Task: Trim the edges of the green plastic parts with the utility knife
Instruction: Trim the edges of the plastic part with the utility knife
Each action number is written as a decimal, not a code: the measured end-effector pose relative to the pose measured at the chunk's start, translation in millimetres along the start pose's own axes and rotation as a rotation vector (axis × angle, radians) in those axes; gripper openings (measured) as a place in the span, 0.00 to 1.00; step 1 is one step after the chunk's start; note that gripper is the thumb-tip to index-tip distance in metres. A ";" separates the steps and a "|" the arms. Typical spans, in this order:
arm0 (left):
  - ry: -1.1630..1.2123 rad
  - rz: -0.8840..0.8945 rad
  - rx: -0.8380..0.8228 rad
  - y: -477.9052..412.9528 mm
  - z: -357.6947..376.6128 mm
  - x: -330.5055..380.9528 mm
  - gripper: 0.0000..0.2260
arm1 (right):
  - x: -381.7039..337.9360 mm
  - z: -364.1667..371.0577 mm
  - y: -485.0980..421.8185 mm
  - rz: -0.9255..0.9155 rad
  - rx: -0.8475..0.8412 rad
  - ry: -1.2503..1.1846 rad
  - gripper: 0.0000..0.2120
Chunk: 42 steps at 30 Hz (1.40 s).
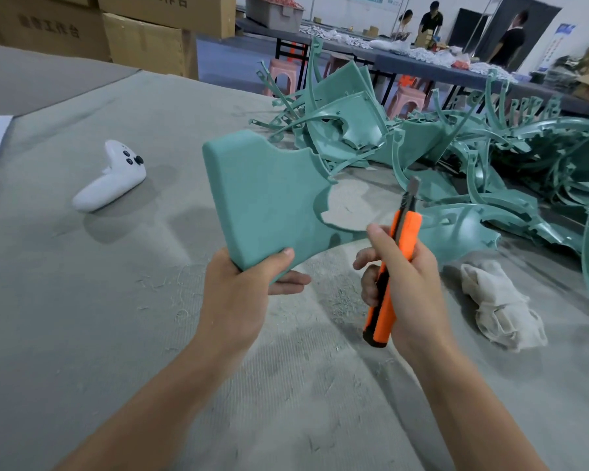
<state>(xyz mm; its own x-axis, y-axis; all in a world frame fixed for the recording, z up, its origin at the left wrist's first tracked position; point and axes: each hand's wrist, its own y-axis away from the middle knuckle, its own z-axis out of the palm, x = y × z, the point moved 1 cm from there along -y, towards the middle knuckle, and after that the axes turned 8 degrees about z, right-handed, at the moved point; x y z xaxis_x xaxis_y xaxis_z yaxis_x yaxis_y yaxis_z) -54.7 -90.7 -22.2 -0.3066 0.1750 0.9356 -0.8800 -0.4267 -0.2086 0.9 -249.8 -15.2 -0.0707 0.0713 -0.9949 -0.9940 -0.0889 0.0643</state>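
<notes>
Head view: the flat green plastic panel (269,198) is gripped by the left hand (235,294). The orange utility knife (409,232), grasped by the right hand (413,288), should be drawn toward 12 o'clock, away from the body.

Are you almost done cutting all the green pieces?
Probably not. Shavings on the table suggest some trimming is done. The left hand holds one green part, the right hand grips the utility knife, blade off its edge. A pile of green parts waits behind; which are finished, I cannot tell.

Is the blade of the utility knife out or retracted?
Out: a grey blade sticks past the orange utility knife gripped in the right hand.
</notes>
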 end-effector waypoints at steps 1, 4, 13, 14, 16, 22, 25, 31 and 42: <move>-0.002 0.002 0.014 -0.4 0.0 0.0 0.06 | -0.2 1.1 0.2 0.054 -0.031 -0.028 0.10; -0.016 0.008 0.042 -2.0 0.0 0.1 0.06 | -1.8 4.0 2.6 0.170 -0.149 -0.118 0.14; -0.183 0.108 0.072 -1.8 -4.3 -5.1 0.07 | -3.3 5.4 7.3 0.353 -0.407 -0.076 0.22; -0.189 0.111 0.068 -2.2 -4.8 -4.9 0.07 | -3.4 4.8 6.6 0.379 -0.425 -0.094 0.22; -0.184 0.112 0.060 -3.1 -5.9 -4.0 0.07 | -5.1 3.4 5.2 0.437 -0.451 -0.151 0.21; -0.146 0.104 0.040 -7.7 -9.7 -0.9 0.08 | -9.4 -1.8 2.0 0.581 -0.575 -0.404 0.20; -0.163 0.104 0.026 -10.0 -12.0 -0.2 0.04 | -9.9 -4.3 0.4 0.650 -0.634 -0.492 0.21; -0.262 0.086 -0.010 -14.6 -18.3 0.5 0.09 | -11.1 -12.5 -3.9 0.749 -0.732 -0.555 0.23; -0.379 0.117 -0.013 -17.1 -20.9 -1.1 0.07 | -9.7 -15.2 -5.4 0.848 -0.779 -0.644 0.19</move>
<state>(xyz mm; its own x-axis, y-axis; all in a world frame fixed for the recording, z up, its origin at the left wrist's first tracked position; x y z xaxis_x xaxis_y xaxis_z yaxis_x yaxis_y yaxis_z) -46.8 -65.1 -25.6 -0.2515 -0.2149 0.9437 -0.8524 -0.4127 -0.3212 8.2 -265.1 -7.0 -0.8858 0.1483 -0.4397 -0.3287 -0.8694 0.3690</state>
